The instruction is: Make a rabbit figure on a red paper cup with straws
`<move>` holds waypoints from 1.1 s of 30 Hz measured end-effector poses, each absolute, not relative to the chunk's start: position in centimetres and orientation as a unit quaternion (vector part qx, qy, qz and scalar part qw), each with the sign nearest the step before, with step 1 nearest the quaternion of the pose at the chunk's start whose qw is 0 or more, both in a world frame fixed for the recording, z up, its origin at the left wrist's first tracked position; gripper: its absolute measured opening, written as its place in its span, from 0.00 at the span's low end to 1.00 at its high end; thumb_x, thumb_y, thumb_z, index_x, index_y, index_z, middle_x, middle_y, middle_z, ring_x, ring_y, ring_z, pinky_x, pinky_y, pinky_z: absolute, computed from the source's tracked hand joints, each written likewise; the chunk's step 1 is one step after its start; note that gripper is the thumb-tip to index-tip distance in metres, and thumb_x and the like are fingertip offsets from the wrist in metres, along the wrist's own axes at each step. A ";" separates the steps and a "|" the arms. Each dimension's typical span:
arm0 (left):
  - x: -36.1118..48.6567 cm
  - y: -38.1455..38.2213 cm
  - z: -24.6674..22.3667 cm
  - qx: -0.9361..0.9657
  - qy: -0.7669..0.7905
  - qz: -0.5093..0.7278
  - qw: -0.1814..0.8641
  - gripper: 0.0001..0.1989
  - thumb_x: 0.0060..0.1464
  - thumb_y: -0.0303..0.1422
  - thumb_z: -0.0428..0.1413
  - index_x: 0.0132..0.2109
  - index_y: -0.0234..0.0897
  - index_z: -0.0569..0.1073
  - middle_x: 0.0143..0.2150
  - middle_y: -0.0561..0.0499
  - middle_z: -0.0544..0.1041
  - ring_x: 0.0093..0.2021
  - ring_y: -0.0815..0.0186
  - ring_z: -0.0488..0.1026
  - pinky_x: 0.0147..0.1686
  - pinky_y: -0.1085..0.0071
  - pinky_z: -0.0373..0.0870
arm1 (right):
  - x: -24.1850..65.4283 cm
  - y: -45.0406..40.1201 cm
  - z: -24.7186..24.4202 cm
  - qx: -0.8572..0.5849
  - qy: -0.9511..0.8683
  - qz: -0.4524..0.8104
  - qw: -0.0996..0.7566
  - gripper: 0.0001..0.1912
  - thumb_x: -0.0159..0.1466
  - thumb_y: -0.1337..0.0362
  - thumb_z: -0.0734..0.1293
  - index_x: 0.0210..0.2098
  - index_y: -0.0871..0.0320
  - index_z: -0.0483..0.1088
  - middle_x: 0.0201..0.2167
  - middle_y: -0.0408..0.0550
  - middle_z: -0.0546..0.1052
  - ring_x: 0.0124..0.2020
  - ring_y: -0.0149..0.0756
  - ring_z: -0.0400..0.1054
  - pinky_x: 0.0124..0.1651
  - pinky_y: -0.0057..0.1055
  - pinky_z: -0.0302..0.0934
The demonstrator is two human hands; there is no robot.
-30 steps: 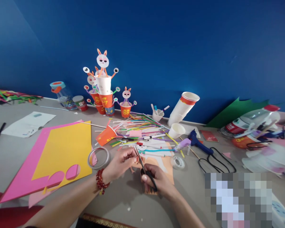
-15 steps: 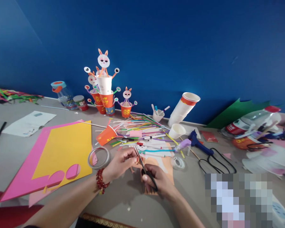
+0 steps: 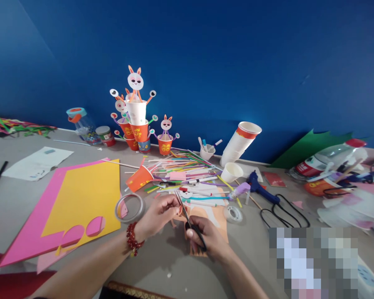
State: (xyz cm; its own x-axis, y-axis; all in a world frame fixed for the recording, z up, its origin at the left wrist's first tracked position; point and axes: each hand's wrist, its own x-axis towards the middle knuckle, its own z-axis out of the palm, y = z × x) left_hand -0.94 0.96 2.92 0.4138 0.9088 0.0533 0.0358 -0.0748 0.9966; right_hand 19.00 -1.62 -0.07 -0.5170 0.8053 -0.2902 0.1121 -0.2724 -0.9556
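Observation:
In the head view my right hand (image 3: pixel 207 236) is closed round the black handles of a pair of scissors (image 3: pixel 184 211), whose blades point up and to the left. My left hand (image 3: pixel 162 214), with a red bead bracelet at the wrist, pinches a small piece of orange paper (image 3: pixel 180 209) beside the blades. Whether the blades touch that piece I cannot tell. Beneath and behind my right hand lies a light orange sheet of paper (image 3: pixel 220 222). A roll of tape (image 3: pixel 129 207) rests just left of my left hand, and a smaller clear tape roll (image 3: pixel 234 214) lies to the right.
Rabbit figures on paper cups (image 3: pixel 137 112) stand by the blue wall. Pipe cleaners and markers (image 3: pixel 187 166) are heaped mid-table. Yellow card (image 3: pixel 87 195) lies on pink card at left. A blue glue gun (image 3: pixel 262 187), stacked cups (image 3: pixel 239 143) and a plastic bottle (image 3: pixel 328 158) are at right.
Both hands, the scissors and the orange paper piece stay almost in place. The whole view has shifted very slightly.

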 end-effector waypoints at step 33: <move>3.7 1.3 0.1 0.827 0.441 0.238 0.255 0.05 0.54 0.26 0.54 0.31 0.37 0.73 0.34 0.49 0.75 0.40 0.59 0.70 0.42 0.64 0.63 | 20.3 -1.0 1.5 -0.446 -0.407 0.533 0.593 0.25 0.63 0.42 0.66 0.25 0.57 0.62 0.18 0.39 0.66 0.16 0.24 0.49 0.18 0.25 0.41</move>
State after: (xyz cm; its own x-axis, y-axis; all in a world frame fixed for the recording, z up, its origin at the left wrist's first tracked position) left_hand 3.72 1.35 0.10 0.4986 0.8502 0.1689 0.6074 -0.4817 0.6318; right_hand 20.28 -1.02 1.54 0.1001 0.9950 0.0065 -0.2698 0.0334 -0.9623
